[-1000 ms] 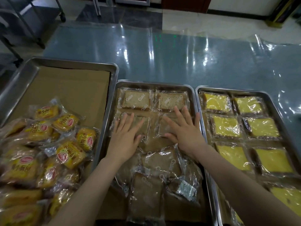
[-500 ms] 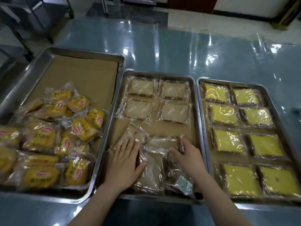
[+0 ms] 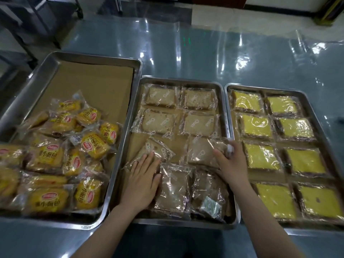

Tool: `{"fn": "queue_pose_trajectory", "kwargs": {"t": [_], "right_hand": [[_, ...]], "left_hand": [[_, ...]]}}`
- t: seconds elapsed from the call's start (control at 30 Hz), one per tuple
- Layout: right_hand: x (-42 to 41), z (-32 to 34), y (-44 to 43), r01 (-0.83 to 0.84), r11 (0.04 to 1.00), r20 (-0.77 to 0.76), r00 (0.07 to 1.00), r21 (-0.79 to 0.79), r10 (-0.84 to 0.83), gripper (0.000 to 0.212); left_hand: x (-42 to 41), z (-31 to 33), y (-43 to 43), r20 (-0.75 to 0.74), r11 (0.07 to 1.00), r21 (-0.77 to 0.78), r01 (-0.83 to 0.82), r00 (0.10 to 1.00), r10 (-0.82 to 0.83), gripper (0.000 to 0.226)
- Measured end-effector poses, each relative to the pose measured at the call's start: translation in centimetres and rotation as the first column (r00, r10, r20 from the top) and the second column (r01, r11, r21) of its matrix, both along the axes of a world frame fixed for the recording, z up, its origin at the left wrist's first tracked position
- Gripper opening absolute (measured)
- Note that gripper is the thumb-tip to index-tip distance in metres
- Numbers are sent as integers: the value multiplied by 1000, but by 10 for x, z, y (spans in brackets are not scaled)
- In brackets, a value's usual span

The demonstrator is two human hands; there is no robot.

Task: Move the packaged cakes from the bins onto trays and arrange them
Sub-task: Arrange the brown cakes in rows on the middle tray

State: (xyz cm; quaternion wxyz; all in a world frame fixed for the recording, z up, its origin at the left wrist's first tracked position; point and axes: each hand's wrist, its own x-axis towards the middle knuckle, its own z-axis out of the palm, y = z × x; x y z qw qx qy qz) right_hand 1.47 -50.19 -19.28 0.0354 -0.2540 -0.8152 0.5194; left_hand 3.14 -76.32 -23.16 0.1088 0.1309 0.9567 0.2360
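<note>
The middle steel tray (image 3: pixel 226 116) holds brown packaged cakes. Two neat rows lie at its far end (image 3: pixel 199 98), and a loose heap (image 3: pixel 174 189) fills the near half. My left hand (image 3: pixel 143 178) rests flat with straight fingers on a tilted brown cake (image 3: pixel 152 148) at the tray's near left. My right hand (image 3: pixel 229 162) grips the right edge of another brown cake (image 3: pixel 201 153) in the third row, fingers curled round its wrapper.
A left tray (image 3: pixel 54 60) lined with brown paper carries a pile of yellow bread packs (image 3: pixel 61 159). The right tray (image 3: pixel 309 95) holds yellow cakes (image 3: pixel 257 125) in two columns. All trays sit on a shiny plastic-covered table (image 3: pixel 186 49). Metal racks stand at far left.
Both hands drew back from the second row to the near heap. The left hand now lies on a tilted cake, and the right has taken hold of a cake in the third row.
</note>
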Motion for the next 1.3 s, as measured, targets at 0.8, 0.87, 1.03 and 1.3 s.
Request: {"fn": "queue_pose_trajectory", "kwargs": {"t": [0.8, 0.87, 1.03, 1.3], "right_hand": [[-16, -34, -28, -657, 403, 452, 742, 637, 495, 62], [-14, -24, -26, -645, 497, 365, 752, 580, 549, 61], [31, -2, -11, -298, 671, -32, 901, 679, 432, 18], [69, 6, -10, -569, 522, 424, 822, 635, 381, 56]], "left_hand": [[-63, 4, 16, 82, 948, -197, 251, 968, -239, 68], [-63, 7, 15, 36, 946, -198, 257, 966, -255, 68], [-20, 17, 10, -200, 981, 144, -130, 967, 158, 14], [16, 14, 7, 292, 933, 23, -360, 895, 338, 45]]}}
